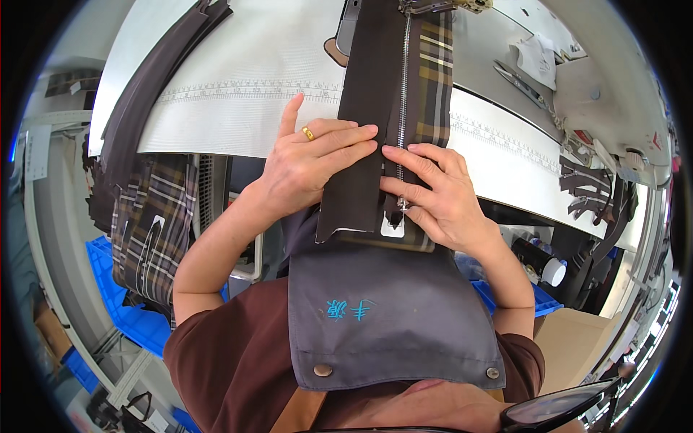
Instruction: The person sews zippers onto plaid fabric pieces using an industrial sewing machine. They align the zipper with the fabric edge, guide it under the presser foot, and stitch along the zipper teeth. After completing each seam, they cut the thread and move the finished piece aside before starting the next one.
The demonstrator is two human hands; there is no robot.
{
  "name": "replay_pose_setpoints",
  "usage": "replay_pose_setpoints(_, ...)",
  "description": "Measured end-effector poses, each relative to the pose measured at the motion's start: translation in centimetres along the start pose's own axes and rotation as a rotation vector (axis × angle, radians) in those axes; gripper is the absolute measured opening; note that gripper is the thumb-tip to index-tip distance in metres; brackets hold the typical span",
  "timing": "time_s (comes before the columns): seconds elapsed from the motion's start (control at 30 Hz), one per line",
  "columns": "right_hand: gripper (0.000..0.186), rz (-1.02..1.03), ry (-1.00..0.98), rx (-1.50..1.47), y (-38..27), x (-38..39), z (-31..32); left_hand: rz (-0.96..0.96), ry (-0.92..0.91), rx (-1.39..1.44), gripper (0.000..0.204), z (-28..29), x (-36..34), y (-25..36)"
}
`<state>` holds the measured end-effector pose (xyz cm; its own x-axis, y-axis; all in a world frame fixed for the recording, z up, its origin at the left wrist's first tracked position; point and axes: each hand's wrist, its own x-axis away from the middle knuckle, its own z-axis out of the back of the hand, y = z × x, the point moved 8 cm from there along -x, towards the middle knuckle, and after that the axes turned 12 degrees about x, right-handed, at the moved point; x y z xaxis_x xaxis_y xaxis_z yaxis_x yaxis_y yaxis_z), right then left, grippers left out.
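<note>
At frame centre, a brown strip (359,144) with a zipper (402,108) and plaid panel (434,79) lies down the white bench (238,94). The left hand (310,162) presses flat on the strip, fingers spread; the right hand (433,195) pinches the zipper's lower end. The cloth looks soft, light and floppy, best held beside the stiffer zipper tape. Scissors (521,83) lie upper right; a blue bin (126,303) lower left.
</note>
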<state>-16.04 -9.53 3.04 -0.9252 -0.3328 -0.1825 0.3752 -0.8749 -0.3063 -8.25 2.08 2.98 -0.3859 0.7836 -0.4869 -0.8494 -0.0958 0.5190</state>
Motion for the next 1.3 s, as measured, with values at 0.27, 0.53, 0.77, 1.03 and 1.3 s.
replay_pose_setpoints(0.27,0.042,0.049,0.208,0.031,0.2,1.3,3.3,-0.015,-0.022,-0.029,0.029,0.0,0.1,-0.1)
replay_pose_setpoints(0.53,0.044,0.039,0.242,0.236,0.2,1.2,0.1,0.036,-0.036,0.019,0.037,-0.2,0.2,-0.1)
replay_pose_setpoints(0.77,0.032,0.01,0.312,0.19,-0.3,0.3,0.6,-0.033,0.023,0.074,0.03,0.3,-0.3,0.4)
replay_pose_setpoints(1.03,0.032,0.017,0.253,0.18,-0.1,0.3,0.2,-0.055,0.048,0.08,0.025,-0.3,-0.5,0.4)
replay_pose_setpoints(1.3,0.032,0.014,0.248,0.178,-0.1,0.3,0.1,-0.035,0.03,0.079,0.029,-0.3,-0.4,0.3)
